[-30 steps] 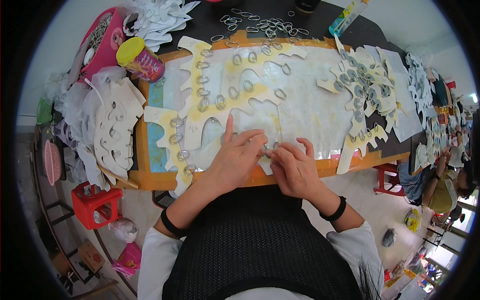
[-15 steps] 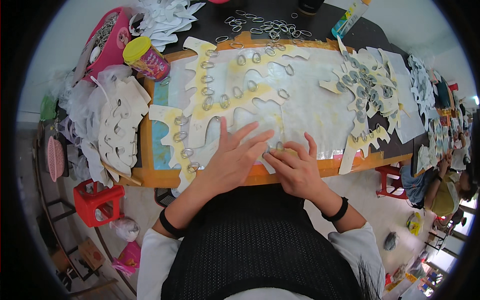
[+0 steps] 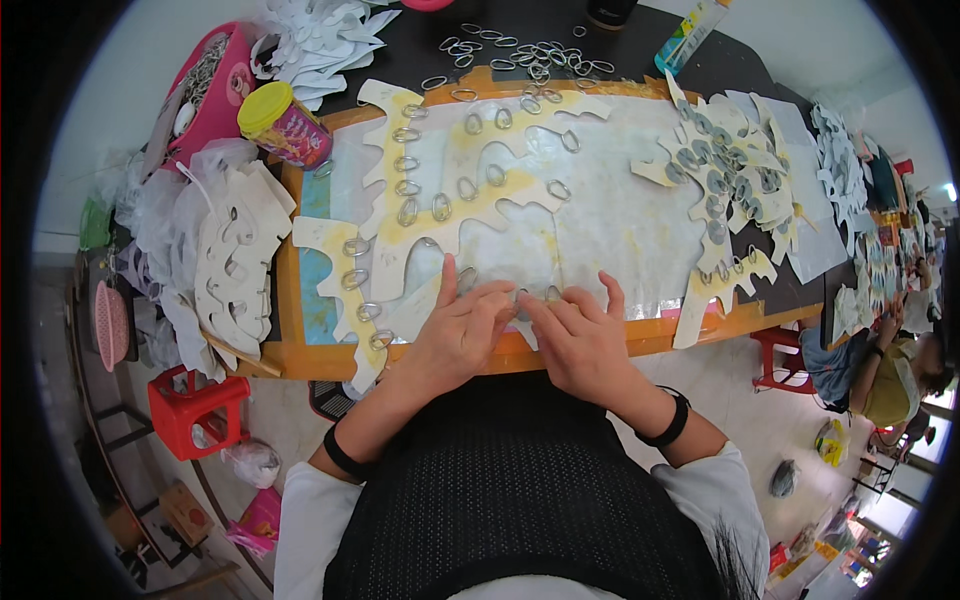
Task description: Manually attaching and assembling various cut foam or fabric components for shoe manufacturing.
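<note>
My left hand (image 3: 462, 330) and my right hand (image 3: 582, 338) meet at the table's near edge, fingertips nearly touching. Between them a small oval metal ring (image 3: 520, 294) shows, pinched by my right fingers. My left fingers close on the edge of a white cut piece (image 3: 527, 338), mostly hidden under both hands. Another ring (image 3: 553, 293) peeks out above my right fingers, and one more ring (image 3: 467, 277) lies beside my left hand. Farther off, notched cream pieces with yellowish glue stains (image 3: 395, 240) lie flat, with rings along their tabs.
Loose rings (image 3: 540, 58) are scattered at the back. At right sits a pile of ringed pieces (image 3: 745, 170). On the left are a yellow-lidded tub (image 3: 285, 125), a pink basket (image 3: 215, 85) and stacked white pieces (image 3: 240, 260). A bottle (image 3: 690, 38) stands back right. A person (image 3: 890, 370) sits far right.
My left hand's spread fingers have curled in and now pinch beside the right fingertips. The ring at my right fingertips has shifted slightly left and up.
</note>
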Tool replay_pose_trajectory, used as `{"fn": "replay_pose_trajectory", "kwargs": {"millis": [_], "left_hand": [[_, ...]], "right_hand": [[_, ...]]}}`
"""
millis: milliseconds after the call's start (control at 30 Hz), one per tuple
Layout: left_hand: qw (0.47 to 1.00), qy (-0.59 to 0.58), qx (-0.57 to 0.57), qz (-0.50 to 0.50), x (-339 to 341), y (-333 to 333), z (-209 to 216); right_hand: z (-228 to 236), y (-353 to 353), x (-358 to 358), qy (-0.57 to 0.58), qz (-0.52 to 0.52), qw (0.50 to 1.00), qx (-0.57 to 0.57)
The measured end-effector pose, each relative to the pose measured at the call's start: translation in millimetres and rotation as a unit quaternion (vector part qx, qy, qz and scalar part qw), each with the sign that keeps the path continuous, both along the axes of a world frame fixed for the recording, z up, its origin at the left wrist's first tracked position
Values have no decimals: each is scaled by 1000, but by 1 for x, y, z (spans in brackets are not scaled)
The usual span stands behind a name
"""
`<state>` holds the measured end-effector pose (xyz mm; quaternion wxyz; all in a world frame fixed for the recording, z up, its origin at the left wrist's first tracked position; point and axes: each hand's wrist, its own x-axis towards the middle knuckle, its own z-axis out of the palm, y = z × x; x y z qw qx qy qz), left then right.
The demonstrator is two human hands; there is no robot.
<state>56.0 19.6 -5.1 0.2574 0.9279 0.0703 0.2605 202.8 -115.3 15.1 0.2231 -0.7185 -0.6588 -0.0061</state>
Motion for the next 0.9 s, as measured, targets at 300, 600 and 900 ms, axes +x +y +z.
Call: {"fn": "replay_pose_trajectory", "kwargs": {"millis": [300,600,900], "left_hand": [[999,41,12,27,-1,2,14],[995,87,54,7,-6,-3,15],[991,110,72,-12,-10,-6,15]], "right_hand": [[-10,-9,1,11,10,1000,-5],[-8,-14,5,-18,37,999,5],[-10,-12,6,-7,36,999,7]]}}
